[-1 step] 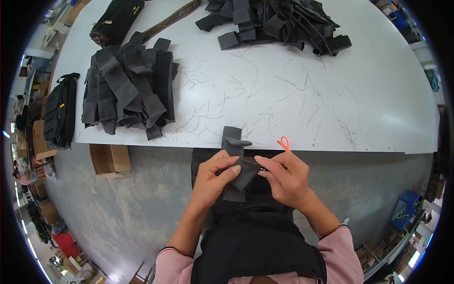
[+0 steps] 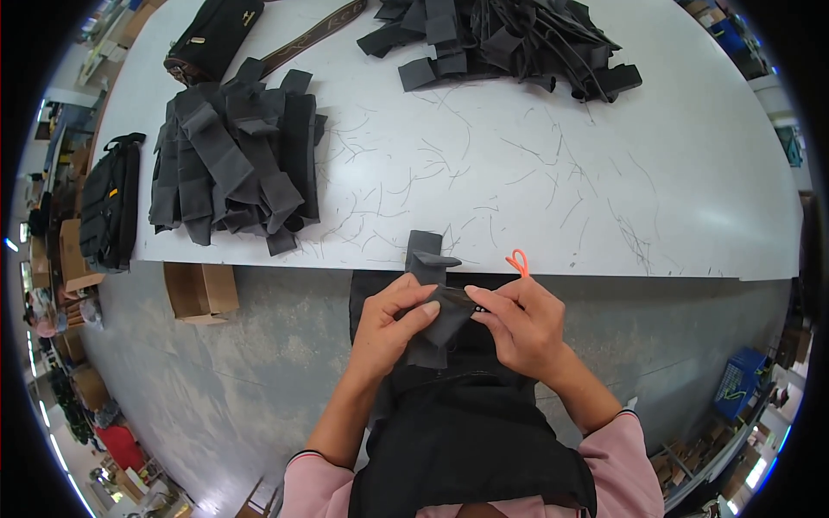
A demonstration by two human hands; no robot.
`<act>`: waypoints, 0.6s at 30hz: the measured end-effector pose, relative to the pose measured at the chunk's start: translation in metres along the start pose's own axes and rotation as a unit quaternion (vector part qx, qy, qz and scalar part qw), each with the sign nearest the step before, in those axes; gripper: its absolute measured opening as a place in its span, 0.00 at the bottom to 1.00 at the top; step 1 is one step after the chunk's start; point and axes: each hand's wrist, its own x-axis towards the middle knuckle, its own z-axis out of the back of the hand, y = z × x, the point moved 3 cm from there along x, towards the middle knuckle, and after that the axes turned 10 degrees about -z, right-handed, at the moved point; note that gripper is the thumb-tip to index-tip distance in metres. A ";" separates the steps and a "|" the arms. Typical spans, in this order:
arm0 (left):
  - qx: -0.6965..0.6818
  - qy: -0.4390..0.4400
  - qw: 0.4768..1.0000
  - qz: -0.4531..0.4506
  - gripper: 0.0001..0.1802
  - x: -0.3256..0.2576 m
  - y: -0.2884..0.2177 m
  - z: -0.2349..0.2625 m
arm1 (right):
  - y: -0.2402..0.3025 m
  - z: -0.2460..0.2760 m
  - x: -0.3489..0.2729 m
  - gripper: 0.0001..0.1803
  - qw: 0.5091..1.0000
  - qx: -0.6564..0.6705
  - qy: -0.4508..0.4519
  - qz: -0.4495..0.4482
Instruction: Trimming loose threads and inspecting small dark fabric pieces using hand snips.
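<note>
At the table's front edge, above my lap, my left hand (image 2: 393, 325) pinches a dark grey fabric piece (image 2: 425, 352) between thumb and fingers. The piece's upper end, a folded strip, rests on the table edge. My right hand (image 2: 525, 324) is closed around what look like small thread snips (image 2: 456, 294), mostly hidden by the fingers. Their thin dark tip lies against the fabric beside my left thumb. An orange cord loop (image 2: 518, 262) sticks up behind my right hand.
The white table (image 2: 518, 203) is strewn with cut dark threads. A stack of grey fabric pieces (image 2: 229, 164) lies at left, another pile (image 2: 509, 43) at the far side. A black bag (image 2: 211, 39) sits far left, a backpack (image 2: 112, 203) beside the table, a cardboard box (image 2: 200, 292) below.
</note>
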 end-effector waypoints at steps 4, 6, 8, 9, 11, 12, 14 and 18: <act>-0.018 0.010 1.000 0.010 0.14 0.001 -0.001 -0.001 | 0.002 0.002 0.000 0.20 1.000 -0.011 -0.006 0.017; -0.022 0.010 1.000 0.013 0.14 0.001 0.000 -0.001 | 0.003 0.002 0.001 0.20 1.000 -0.014 -0.004 0.016; -0.027 0.011 0.999 0.016 0.14 0.001 0.001 0.000 | 0.003 0.002 0.001 0.22 1.000 -0.005 0.007 0.004; -0.028 0.014 0.999 0.017 0.14 0.001 0.001 0.000 | 0.003 0.002 0.001 0.22 1.000 -0.006 0.007 0.003; -0.027 0.016 0.999 0.019 0.14 0.001 0.000 0.001 | 0.003 0.001 0.001 0.22 1.000 -0.001 0.009 -0.002; -0.026 0.019 0.999 0.015 0.14 0.002 -0.001 0.000 | 0.003 0.001 0.001 0.22 1.000 -0.001 0.009 -0.002; -0.025 0.023 0.999 0.012 0.14 0.001 -0.002 0.000 | 0.002 0.000 0.000 0.22 1.000 0.005 0.010 0.002; -0.029 0.024 0.999 0.016 0.12 0.002 -0.001 -0.001 | 0.002 -0.001 -0.008 0.20 0.999 0.016 -0.005 -0.034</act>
